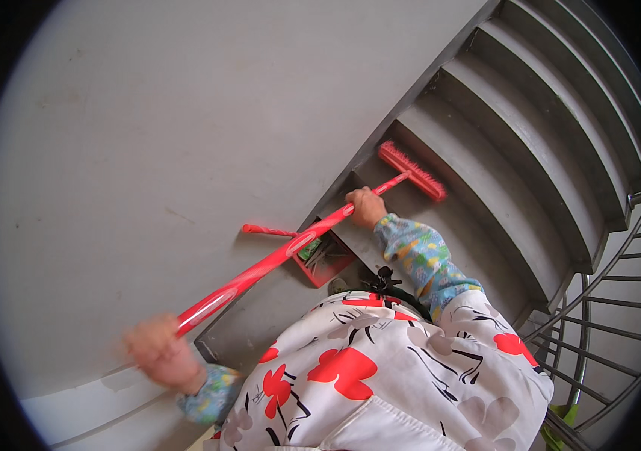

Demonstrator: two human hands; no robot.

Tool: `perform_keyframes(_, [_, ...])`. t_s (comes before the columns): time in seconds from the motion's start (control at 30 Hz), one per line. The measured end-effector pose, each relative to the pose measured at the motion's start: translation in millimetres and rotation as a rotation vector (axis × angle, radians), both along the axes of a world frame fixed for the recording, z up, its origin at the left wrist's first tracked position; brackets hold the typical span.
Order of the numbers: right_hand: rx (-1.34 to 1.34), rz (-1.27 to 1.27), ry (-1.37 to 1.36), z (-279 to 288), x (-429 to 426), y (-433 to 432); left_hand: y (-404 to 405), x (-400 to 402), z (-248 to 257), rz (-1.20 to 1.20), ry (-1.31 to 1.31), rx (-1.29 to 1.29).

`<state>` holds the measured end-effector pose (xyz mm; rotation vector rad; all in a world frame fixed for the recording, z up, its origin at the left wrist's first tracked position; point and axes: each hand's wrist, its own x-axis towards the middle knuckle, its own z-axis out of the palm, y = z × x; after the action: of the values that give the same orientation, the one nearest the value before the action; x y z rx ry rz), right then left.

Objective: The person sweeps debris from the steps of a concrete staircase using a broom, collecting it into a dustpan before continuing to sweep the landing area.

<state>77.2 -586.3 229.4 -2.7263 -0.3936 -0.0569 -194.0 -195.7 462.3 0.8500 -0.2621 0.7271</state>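
Note:
Both of my hands grip the red handle of a broom, which runs diagonally across the view. My left hand, blurred, is closed around the upper end of the handle. Lower down, my right hand holds the shaft near the broom head. That head is red with pinkish-red bristles and is at a grey stair tread, close to a riser. Under the handle stands a red dustpan with a green wrapper and several thin pale scraps inside. Its short red handle points toward the wall.
Curved grey stairs rise to the upper right. A plain pale wall borders them on the left. A metal railing with several bars curves along the right. Part of a shoe shows beside the dustpan.

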Motion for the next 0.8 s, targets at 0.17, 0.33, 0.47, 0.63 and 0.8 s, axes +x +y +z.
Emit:
perform_keyframes(0.17, [-0.057,-0.055,0.131,-50.8,9.6,0.8,-27.3,18.2,-9.8,0.069,0.201,0.259])
perform_keyframes(0.33, [-0.099,0.112,0.181,-56.9,-13.1,66.4,25.5,-8.2,11.6,0.062,0.085,0.203])
perform_keyframes(0.47, [0.066,0.188,0.082,-35.5,-44.7,92.6,62.2,-36.4,31.0,0.083,-0.003,0.166])
perform_keyframes(0.63, [0.051,0.212,0.084,16.7,-47.6,82.3,62.7,-42.6,63.1,-0.002,-0.132,0.187])
perform_keyframes(0.8, [0.143,-0.206,-0.242,6.7,19.6,13.4,36.0,74.8,46.0,-0.107,0.016,-0.026])
